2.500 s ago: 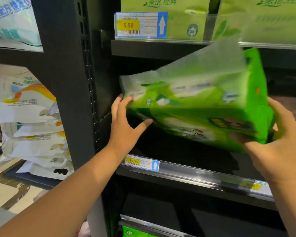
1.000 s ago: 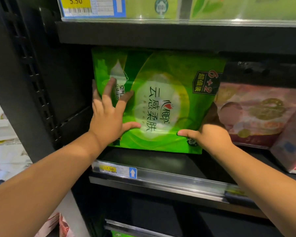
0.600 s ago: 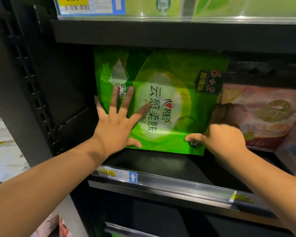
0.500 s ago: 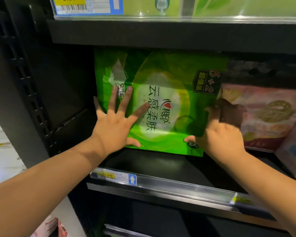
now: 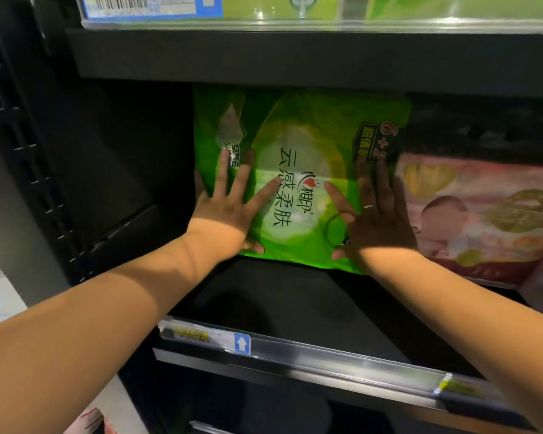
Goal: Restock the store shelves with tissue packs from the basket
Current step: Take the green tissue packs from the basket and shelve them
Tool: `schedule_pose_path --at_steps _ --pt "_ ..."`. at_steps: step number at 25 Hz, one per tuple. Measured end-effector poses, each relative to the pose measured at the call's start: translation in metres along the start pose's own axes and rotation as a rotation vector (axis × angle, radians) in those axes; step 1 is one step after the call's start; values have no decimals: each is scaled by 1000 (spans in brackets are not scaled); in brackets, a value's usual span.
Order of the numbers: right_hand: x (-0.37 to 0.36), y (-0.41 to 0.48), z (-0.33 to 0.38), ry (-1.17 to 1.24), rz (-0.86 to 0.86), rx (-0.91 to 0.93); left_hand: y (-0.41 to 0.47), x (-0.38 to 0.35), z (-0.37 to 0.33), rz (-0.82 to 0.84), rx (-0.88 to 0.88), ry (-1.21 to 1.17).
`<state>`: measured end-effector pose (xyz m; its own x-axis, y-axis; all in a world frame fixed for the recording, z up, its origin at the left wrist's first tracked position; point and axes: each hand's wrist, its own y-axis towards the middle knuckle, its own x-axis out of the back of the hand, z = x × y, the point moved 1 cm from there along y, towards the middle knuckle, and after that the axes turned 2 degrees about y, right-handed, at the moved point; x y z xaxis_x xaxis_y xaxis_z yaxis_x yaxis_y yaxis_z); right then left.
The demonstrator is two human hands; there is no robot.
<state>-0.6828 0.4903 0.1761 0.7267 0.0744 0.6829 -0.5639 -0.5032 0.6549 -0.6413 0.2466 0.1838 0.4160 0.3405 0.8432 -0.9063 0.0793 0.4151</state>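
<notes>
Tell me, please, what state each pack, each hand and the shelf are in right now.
Green tissue pack: upright, set back on the shelf, front facing out.
Left hand: open, fingers spread flat on the green pack's front.
Right hand: open, flat against the green pack's right part.
Pink pack: on the same shelf, just right of the green one.
Shelf: carries both packs.
</notes>
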Motion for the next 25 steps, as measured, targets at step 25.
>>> schedule_pose_path --at_steps 25 --pt "-57 66 20 -99 665 247 40 -32 -16 -129 -71 60"
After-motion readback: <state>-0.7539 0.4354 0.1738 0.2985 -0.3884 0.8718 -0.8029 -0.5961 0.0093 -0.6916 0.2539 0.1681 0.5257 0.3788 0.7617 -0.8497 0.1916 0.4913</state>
